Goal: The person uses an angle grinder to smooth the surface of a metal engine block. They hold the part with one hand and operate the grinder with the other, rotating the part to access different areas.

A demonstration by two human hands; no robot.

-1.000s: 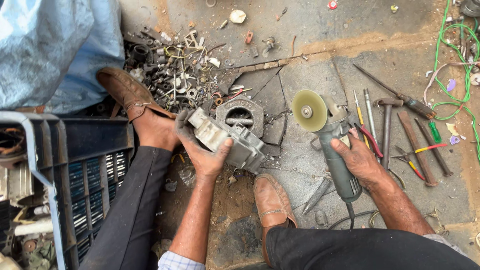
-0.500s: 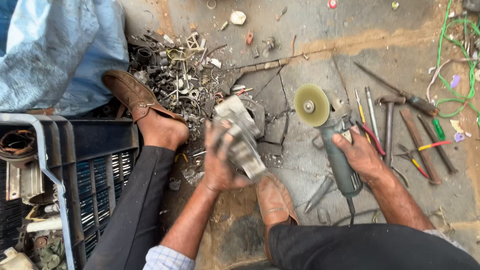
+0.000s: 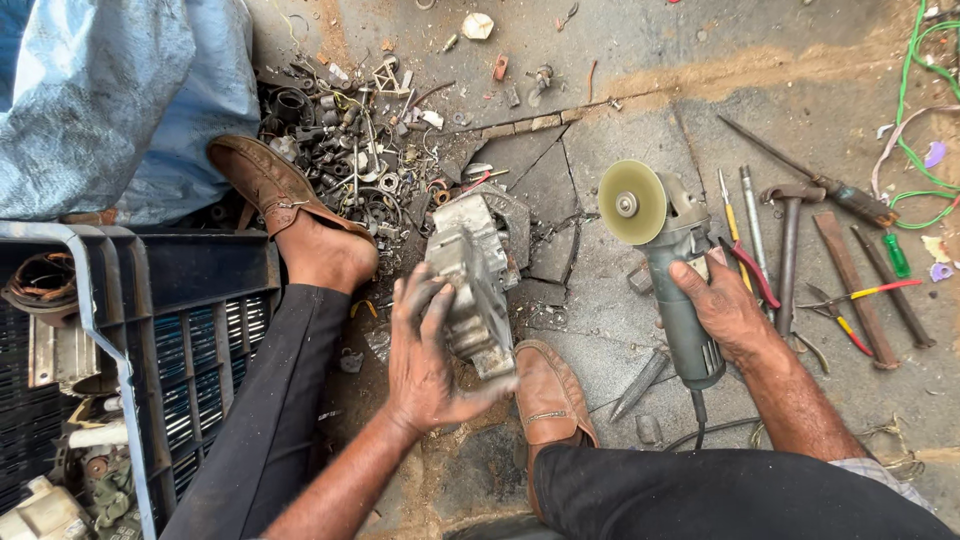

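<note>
Fingers [image 3: 425, 310] of the left hand [image 3: 428, 365] are spread and curled over the side of a grey cast-metal housing [image 3: 472, 282], with the thumb hooked under its lower end — the part stands on edge on the cracked stone floor [image 3: 600, 130], just above the brown shoe [image 3: 548, 395] of the right foot. Right hand [image 3: 728, 310] is closed around the body of a green angle grinder [image 3: 672, 270] lying on the ground, its pale disc [image 3: 632, 203] turned up toward the camera and well clear of the housing.

Going down in size: a blue tarpaulin sack [image 3: 120, 100] fills the upper left corner, and below it sits a dark plastic crate [image 3: 150, 340] holding scrap parts. Between the sack and the housing lies a heap of small metal scrap [image 3: 350, 160], with the other shoe [image 3: 262, 180] at its edge. To the right of the grinder a row of hand tools is laid out — a hammer [image 3: 790, 230], a flat file [image 3: 848, 290], a long screwdriver [image 3: 810, 182] and red-handled pliers [image 3: 750, 270]. A green wire [image 3: 915, 110] loops at the far right.
</note>
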